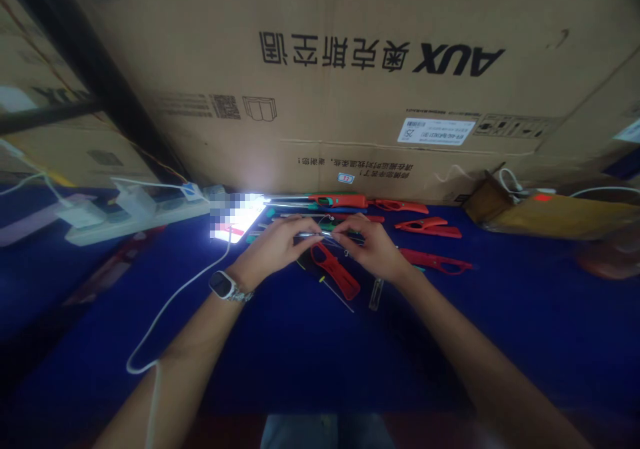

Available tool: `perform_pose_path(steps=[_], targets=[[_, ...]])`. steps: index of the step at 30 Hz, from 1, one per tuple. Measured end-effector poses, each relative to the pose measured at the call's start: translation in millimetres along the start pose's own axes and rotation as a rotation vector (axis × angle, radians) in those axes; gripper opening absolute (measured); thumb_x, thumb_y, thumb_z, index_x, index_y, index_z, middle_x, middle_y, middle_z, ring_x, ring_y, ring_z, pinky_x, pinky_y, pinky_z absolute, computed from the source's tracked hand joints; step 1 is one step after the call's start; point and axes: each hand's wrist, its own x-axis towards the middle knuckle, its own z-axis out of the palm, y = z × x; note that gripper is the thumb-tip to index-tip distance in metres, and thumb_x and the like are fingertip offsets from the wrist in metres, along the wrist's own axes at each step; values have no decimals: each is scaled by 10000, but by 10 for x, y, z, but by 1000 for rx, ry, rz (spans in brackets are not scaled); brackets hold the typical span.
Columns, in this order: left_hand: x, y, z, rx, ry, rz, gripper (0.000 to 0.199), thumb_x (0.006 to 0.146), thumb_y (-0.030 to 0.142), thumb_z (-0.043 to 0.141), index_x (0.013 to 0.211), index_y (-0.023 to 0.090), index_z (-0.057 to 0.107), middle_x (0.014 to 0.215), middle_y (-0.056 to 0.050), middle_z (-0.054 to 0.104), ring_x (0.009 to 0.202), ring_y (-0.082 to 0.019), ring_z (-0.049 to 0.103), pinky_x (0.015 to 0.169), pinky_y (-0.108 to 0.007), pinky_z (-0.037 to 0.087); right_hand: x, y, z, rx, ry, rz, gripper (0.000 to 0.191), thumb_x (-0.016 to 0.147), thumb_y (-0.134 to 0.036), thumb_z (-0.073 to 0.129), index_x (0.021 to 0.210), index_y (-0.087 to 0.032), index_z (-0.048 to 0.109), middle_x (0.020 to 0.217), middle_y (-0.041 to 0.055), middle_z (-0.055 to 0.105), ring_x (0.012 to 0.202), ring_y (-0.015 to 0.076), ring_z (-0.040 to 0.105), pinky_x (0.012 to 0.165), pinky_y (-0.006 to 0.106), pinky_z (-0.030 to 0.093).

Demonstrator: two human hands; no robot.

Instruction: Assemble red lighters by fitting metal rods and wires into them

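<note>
A cardboard box (330, 102) stands behind the blue cloth (290, 356), over which my left hand (293, 237) and right hand (367, 241) nearly meet. Just beyond a red casing (340, 274) (a screwdriver (339, 294) lies beside it), both pinch a slim silvery part (327, 234) in their fingertips.

- tablecloth (300, 356) is showing deep solid blue
- big cardboard box (320, 109) is going brown with black lettering
- plastic shells (344, 279) are popping red, some kinda orangey
- power strip (100, 233) and cable (173, 296) are both running white
- watch (223, 285) is rocking a black face, pale case
- screen (244, 217) is blazing white with a red band
- thin rod (309, 234) is gleaming silvery
</note>
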Motion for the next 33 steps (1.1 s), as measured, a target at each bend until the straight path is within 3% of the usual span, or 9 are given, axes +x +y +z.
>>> perform_pose_path(steps=[3, 8, 10, 12, 17, 20, 24, 28, 33], targets=[[0, 1, 10, 3, 2, 13, 176, 981, 353, 569, 996, 215, 679, 962, -35, 723, 904, -180, 672, 794, -325, 519, 2, -8, 3, 9, -13, 19, 101, 932, -245, 625, 869, -223, 702, 827, 18, 705, 842, 190, 607, 819, 360, 452], [1, 19, 50, 23, -26, 13, 163, 967, 336, 591, 1002, 216, 696, 948, -42, 719, 823, -172, 664, 662, -276, 493, -3, -19, 77, 84, 19, 73, 92, 916, -270, 642, 854, -226, 694, 839, 16, 700, 857, 188, 632, 823, 355, 468], [0, 28, 66, 38, -33, -1, 178, 970, 341, 579, 1011, 218, 702, 949, -47, 715, 814, -177, 665, 638, -270, 477, -3, -2, 135, 173, 66, 114, 77, 896, -291, 663, 932, -223, 664, 829, 7, 682, 814, 174, 638, 796, 340, 483], [0, 41, 75, 52, -34, -15, 192, 976, 345, 563, 1015, 223, 706, 938, -45, 711, 791, -174, 663, 632, -270, 467, -1, 26, 195, 287, 120, 150, 186, 868, -323, 694, 999, -220, 613, 823, -4, 661, 786, 161, 639, 769, 322, 498], [11, 60, 65, 93, -15, -59, 165, 966, 279, 548, 993, 224, 702, 899, -25, 713, 735, -156, 650, 622, -265, 448, -2, 77, 219, 380, 138, 187, 226, 880, -401, 663, 981, -217, 580, 990, 45, 676, 878, 164, 647, 770, 310, 518], [21, 40, 36, 65, 22, -65, 152, 961, 249, 540, 977, 211, 686, 906, -17, 732, 725, -144, 645, 630, -261, 452, -34, 80, 120, 287, 87, 182, 172, 930, -369, 584, 1014, -220, 596, 1005, 52, 682, 916, 172, 650, 801, 327, 513], [20, 1, -12, 40, 65, -77, 145, 962, 263, 542, 951, 199, 671, 859, -6, 733, 632, -113, 604, 578, -242, 434, -93, 76, 33, -49, -66, 112, 290, 809, -275, 721, 1075, -224, 619, 1058, 61, 704, 992, 230, 651, 905, 421, 477], [5, -44, -29, 9, 92, -82, 138, 954, 266, 547, 938, 199, 666, 838, -4, 736, 628, -111, 617, 562, -235, 441, -105, 102, 66, -317, -102, 65, 290, 795, -210, 736, 1072, -233, 651, 1085, 70, 735, 1058, 292, 632, 952, 507, 415], [0, -69, -58, -18, 111, -125, 128, 942, 274, 557, 949, 199, 661, 844, -22, 749, 701, -144, 669, 613, -261, 478, -91, 172, 72, -276, -36, 25, 188, 876, -179, 655, 1053, -233, 693, 1072, 73, 745, 1010, 265, 657, 926, 471, 445]])
